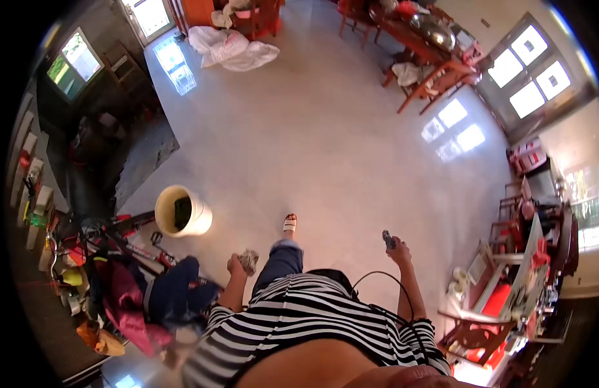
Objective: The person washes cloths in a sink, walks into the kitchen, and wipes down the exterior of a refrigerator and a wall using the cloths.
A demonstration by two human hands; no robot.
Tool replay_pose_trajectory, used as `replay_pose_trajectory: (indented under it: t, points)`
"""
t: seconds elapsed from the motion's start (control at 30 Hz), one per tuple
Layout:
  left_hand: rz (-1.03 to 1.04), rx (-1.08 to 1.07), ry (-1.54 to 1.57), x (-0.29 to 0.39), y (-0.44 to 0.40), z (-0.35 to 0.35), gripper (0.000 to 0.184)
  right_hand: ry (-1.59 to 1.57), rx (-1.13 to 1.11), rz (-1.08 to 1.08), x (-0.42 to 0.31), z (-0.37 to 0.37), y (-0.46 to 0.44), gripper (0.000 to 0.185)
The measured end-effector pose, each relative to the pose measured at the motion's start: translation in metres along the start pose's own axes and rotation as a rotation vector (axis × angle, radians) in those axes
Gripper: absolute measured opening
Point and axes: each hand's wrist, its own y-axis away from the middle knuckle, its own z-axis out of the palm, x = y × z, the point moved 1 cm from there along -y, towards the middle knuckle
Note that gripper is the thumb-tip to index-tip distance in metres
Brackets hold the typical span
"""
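Note:
My left hand (235, 264) is closed around a crumpled greyish-beige cloth-like bundle (249, 261), held low at my left side above the floor. Out to the right, my right hand (398, 250) grips a small dark object (389, 240), whose kind is too small to tell. A thin black cable hangs by my right arm. One sandalled foot (290, 224) shows ahead of my body.
A cream bucket (201, 218) with dark green contents stands front left. Beside it lies a bicycle (141, 249) with clothes piled near it. White sacks (231, 50) rest at the far left. Wooden tables and chairs (435, 84) line the far right and right side.

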Motion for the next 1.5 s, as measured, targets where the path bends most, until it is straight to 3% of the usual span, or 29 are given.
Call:
replay_pose_trajectory:
  t: [0.1,0.17,0.23,0.27,0.37,0.5,0.57,0.6,0.63,0.7,0.73,0.77,0.8,0.83,0.87,0.9,0.93,0.97,1.0,1.07,1.17,1.23,1.27,1.37,1.4,1.43,1.47,1.5]
  points:
    - [0.09,0.17,-0.147,0.038,-0.014,0.069,0.024,-0.049,0.071,-0.105,-0.058,-0.027,-0.089,0.052]
    - [0.065,0.161,-0.021,0.074,-0.038,0.129,0.025,-0.066,0.067,-0.139,-0.091,-0.038,-0.135,0.051]
    - [0.078,0.122,0.04,0.092,-0.083,0.179,0.025,-0.035,-0.051,-0.024,-0.121,-0.045,-0.151,0.057]
    - [0.095,0.078,0.003,0.106,-0.114,0.208,0.025,0.075,-0.181,0.133,-0.14,-0.052,-0.16,0.059]
    - [0.183,-0.017,-0.047,0.156,-0.151,0.311,0.022,0.055,-0.282,0.065,-0.116,-0.026,-0.199,0.054]
    - [0.276,-0.017,-0.052,0.216,-0.179,0.439,0.02,0.114,-0.371,0.164,-0.106,-0.016,-0.247,0.048]
    - [0.215,0.004,-0.008,0.24,-0.174,0.499,0.02,-0.099,-0.489,0.359,-0.186,-0.126,-0.256,0.047]
    - [0.303,-0.002,-0.11,0.245,-0.187,0.52,0.02,-0.101,-0.409,0.212,-0.207,-0.163,-0.266,0.046]
    - [0.281,0.019,-0.087,0.243,-0.197,0.531,0.02,-0.215,-0.313,0.093,-0.215,-0.177,-0.289,0.048]
    - [0.27,0.037,-0.018,0.254,-0.218,0.57,0.021,-0.065,-0.546,0.322,-0.215,-0.15,-0.402,0.046]
    - [0.252,0.106,-0.036,0.263,-0.219,0.589,0.024,0.065,-0.058,0.052,-0.199,-0.109,-0.452,0.044]
    - [0.23,0.185,-0.065,0.272,-0.219,0.598,0.026,0.038,-0.378,0.171,-0.284,-0.205,-0.479,0.046]
    - [0.213,0.268,-0.054,0.291,-0.211,0.622,0.028,-0.078,-0.447,0.158,-0.27,-0.153,-0.57,0.049]
    - [0.193,0.347,-0.034,0.309,-0.205,0.65,0.029,-0.022,-0.511,0.158,-0.309,-0.169,-0.628,0.055]
    - [0.246,0.292,0.018,0.316,-0.219,0.663,0.031,0.105,-0.244,-0.112,-0.329,-0.174,-0.675,0.048]
    - [0.262,0.28,0.026,0.324,-0.235,0.675,0.032,0.093,-0.289,-0.093,-0.375,-0.21,-0.707,0.046]
    - [0.274,0.267,0.033,0.327,-0.251,0.685,0.033,0.084,-0.332,-0.069,-0.431,-0.25,-0.734,0.054]
    - [0.287,0.251,0.043,0.332,-0.269,0.703,0.034,0.052,-0.207,-0.211,-0.458,-0.254,-0.779,0.054]
    - [0.254,0.287,-0.061,0.344,-0.281,0.722,0.036,0.05,-0.216,-0.241,-0.501,-0.284,-0.808,0.053]
    - [0.165,0.253,0.038,0.362,-0.303,0.778,0.039,0.042,-0.161,-0.314,-0.579,-0.336,-0.858,0.052]
    - [0.186,0.339,-0.108,0.386,-0.375,0.835,0.038,0.022,-0.057,-0.359,-0.647,-0.356,-0.908,0.05]
    - [0.028,0.446,-0.182,0.431,-0.407,0.901,0.041,0.012,-0.039,-0.326,-0.678,-0.368,-0.947,0.049]
    - [0.089,0.368,-0.026,0.443,-0.434,0.933,0.038,0.027,-0.032,-0.235,-0.686,-0.368,-0.959,0.047]
    - [0.211,-0.088,0.2,0.48,-0.543,1.029,0.027,0.116,-0.289,0.067,-0.68,-0.353,-1.014,0.05]
    - [0.131,-0.119,0.253,0.505,-0.544,1.074,0.027,0.081,-0.382,-0.143,-0.644,-0.332,-1.04,0.052]
    - [0.056,-0.147,0.301,0.545,-0.533,1.131,0.027,0.079,-0.371,0.016,-0.612,-0.296,-1.068,0.052]
    - [0.026,-0.209,0.268,0.559,-0.56,1.169,0.026,0.009,-0.451,0.134,-0.624,-0.325,-1.053,0.05]
    - [-0.008,-0.269,0.227,0.574,-0.587,1.207,0.025,0.043,-0.464,0.118,-0.606,-0.318,-1.062,0.047]
